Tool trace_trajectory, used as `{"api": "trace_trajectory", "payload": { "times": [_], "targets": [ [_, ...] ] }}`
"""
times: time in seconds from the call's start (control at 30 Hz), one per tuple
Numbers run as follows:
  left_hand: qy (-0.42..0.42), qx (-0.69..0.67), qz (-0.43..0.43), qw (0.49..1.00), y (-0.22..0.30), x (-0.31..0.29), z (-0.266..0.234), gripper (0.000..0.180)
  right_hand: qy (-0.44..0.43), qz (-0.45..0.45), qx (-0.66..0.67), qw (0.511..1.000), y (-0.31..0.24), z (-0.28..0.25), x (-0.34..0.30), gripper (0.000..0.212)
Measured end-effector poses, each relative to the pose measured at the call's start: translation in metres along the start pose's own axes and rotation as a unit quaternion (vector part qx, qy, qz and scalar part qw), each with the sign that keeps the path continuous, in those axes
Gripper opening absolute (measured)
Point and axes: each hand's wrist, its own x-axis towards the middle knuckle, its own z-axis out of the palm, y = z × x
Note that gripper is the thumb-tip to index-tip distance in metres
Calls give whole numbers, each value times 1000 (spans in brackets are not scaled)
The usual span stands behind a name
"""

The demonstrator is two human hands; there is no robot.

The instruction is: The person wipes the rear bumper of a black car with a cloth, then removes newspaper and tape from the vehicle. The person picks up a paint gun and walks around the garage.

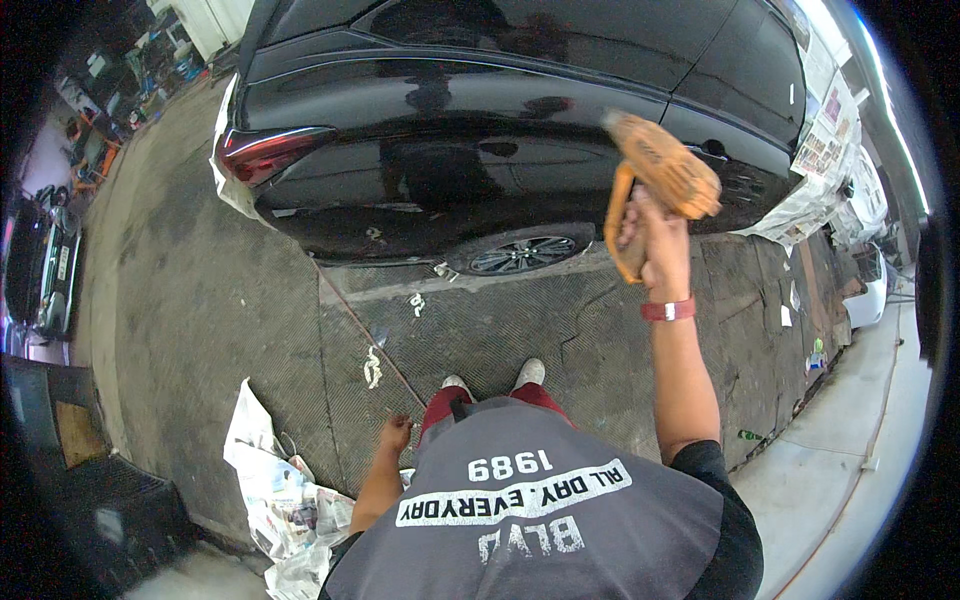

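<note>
My right hand [655, 240] is wrapped round the handle of an orange heat gun [665, 165], raised in front of the car's side. The gun's metal nozzle points up and left toward the glossy black body panel [430, 110], and a gap to the panel cannot be judged from here. Below the gun is the car's wheel [525, 253], with dark spokes. My left hand [397, 432] hangs low by my left leg with its fingers curled; whatever is in them, if anything, is hidden. A red tail light [270, 150] sits at the car's left end.
Newspaper masking [825, 130] covers the car's right end. Crumpled newspaper [275, 490] lies on the floor at my left, and small white scraps [373, 368] lie near my feet. A thin hose or cord [360, 325] crosses the floor. Another car [55, 260] stands far left.
</note>
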Motion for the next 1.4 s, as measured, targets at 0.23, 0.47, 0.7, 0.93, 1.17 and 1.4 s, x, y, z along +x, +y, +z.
{"api": "trace_trajectory", "payload": {
  "times": [0.23,0.47,0.7,0.93,1.17,1.4],
  "targets": [
    [24,-126,-66,990,-21,-42,9,43,-244,40,51,968,21,161,-47,18],
    [35,-145,-38,988,-55,-66,8,41,-378,1,3,926,57,280,-76,20],
    [23,-111,-31,993,-35,-90,10,35,-384,-33,-45,922,92,235,-85,23],
    [4,-155,-69,986,-53,-36,16,40,-114,-2,-60,992,79,74,-55,24],
    [11,-81,17,996,-31,14,-1,40,65,26,-24,997,50,-71,-6,17],
    [-10,-66,-22,998,38,1,-16,36,135,7,-29,990,82,-124,17,16]
  ]
}}
